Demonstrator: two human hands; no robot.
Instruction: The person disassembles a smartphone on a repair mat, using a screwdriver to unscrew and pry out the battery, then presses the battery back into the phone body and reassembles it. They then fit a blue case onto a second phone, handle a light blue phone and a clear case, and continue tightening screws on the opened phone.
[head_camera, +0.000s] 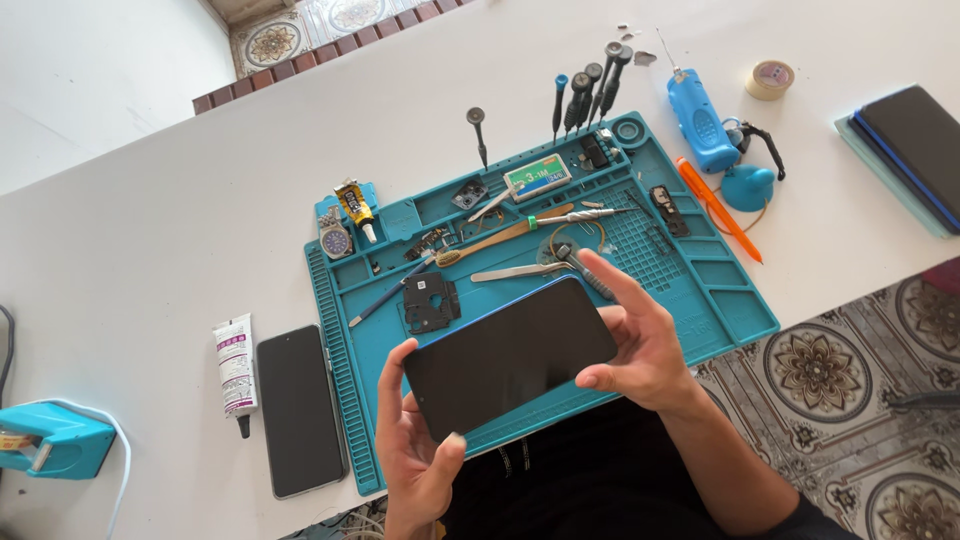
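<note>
Teal mat, phone between both hands' fingertips

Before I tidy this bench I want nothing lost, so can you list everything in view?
phone: 1, black screen, blue edge, held in both hands above the mat
work mat: 1, teal, centre of the white table
second phone: 1, black, left of the mat
white tube: 1, beside the second phone
glue tube: 1, yellow and black, mat's top-left
screwdrivers: about 5, dark, standing along the mat's top edge
tweezers: 1, silver, mid-mat
blue tool: 1, right of the mat
orange pry tool: 1, by the mat's right edge
tape roll: 1, beige, top right
left hand: grip on the phone's lower end
right hand: grip on its upper end
</note>
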